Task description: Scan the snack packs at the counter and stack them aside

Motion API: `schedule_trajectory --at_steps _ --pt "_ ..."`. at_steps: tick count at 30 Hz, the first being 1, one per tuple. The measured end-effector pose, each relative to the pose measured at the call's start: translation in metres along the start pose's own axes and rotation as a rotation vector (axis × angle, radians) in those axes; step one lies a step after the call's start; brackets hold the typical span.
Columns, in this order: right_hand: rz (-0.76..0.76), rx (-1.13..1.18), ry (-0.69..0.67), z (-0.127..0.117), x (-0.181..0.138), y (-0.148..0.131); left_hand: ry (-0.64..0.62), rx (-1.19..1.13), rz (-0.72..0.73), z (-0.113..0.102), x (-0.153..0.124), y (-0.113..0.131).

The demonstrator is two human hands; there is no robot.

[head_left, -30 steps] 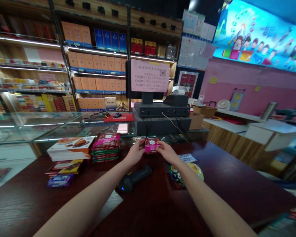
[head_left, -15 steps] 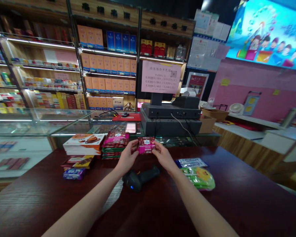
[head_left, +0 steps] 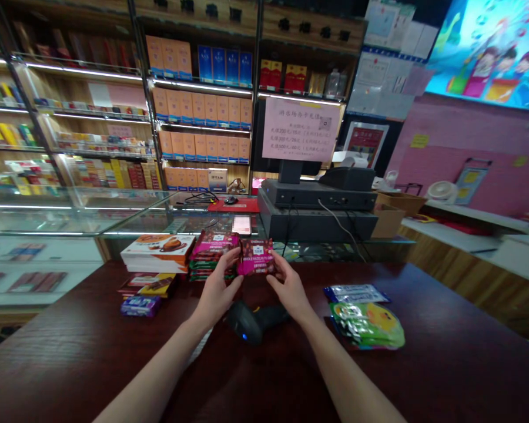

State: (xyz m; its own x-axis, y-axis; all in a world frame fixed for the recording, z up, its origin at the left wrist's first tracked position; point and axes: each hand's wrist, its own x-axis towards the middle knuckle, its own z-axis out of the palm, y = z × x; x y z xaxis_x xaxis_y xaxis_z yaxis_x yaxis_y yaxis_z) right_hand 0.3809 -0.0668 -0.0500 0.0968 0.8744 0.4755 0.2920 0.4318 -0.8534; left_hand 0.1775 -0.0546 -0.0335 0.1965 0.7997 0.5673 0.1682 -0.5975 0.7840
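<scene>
Between my two hands is a pink and brown packet of whole hazelnut chocolate point(head_left: 256, 257), its printed face toward me. My left hand point(head_left: 218, 288) is closed on the packet's left edge, thumb in front. My right hand point(head_left: 291, 288) pinches its right edge. Just left of it stands a stack of similar chocolate packets point(head_left: 216, 244), the upper ones pink and lower ones with green edges. Below my hands a black barcode scanner point(head_left: 249, 323) with a blue light lies on the dark wooden counter point(head_left: 264, 382).
White and orange boxes point(head_left: 156, 254), a yellow and brown chocolate pack point(head_left: 156, 285) and a purple packet point(head_left: 140, 306) lie at left. At right are a blue and white packet point(head_left: 357, 293) and a green pouch point(head_left: 368, 325). A cash register point(head_left: 317, 217) stands behind.
The held chocolate packet has tilted to show more of its face and now sits closer to the stack. My view has turned slightly left.
</scene>
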Motion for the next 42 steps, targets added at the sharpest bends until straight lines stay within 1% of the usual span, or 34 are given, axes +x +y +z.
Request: schedule_trajectory --at_steps 4,8,16,22,24,30,38,42 --pt "-0.033 -0.073 0.013 -0.003 -0.005 0.001 -0.009 0.024 -0.023 -0.003 -0.006 -0.012" --pt "-0.1 -0.145 0.021 -0.005 -0.01 0.002 -0.02 0.064 -0.027 -0.006 -0.01 -0.02" --pt "-0.265 -0.229 0.035 -0.006 -0.017 -0.004 0.011 0.04 0.003 -0.01 -0.013 -0.019" --pt "-0.37 -0.263 0.05 -0.01 -0.018 -0.007 -0.009 0.071 -0.012 -0.01 -0.017 -0.023" --pt "-0.386 -0.273 0.048 -0.012 -0.018 -0.007 -0.021 0.106 -0.008 -0.011 -0.017 -0.023" --pt "-0.411 -0.321 0.054 -0.018 -0.018 -0.002 -0.048 0.194 0.073 -0.013 -0.017 -0.018" --pt "-0.436 -0.319 0.078 -0.023 -0.019 -0.004 -0.087 0.204 0.068 -0.012 -0.021 -0.015" --pt "-0.454 -0.306 0.087 -0.023 -0.019 -0.007 -0.077 0.176 0.028 -0.009 -0.021 -0.012"
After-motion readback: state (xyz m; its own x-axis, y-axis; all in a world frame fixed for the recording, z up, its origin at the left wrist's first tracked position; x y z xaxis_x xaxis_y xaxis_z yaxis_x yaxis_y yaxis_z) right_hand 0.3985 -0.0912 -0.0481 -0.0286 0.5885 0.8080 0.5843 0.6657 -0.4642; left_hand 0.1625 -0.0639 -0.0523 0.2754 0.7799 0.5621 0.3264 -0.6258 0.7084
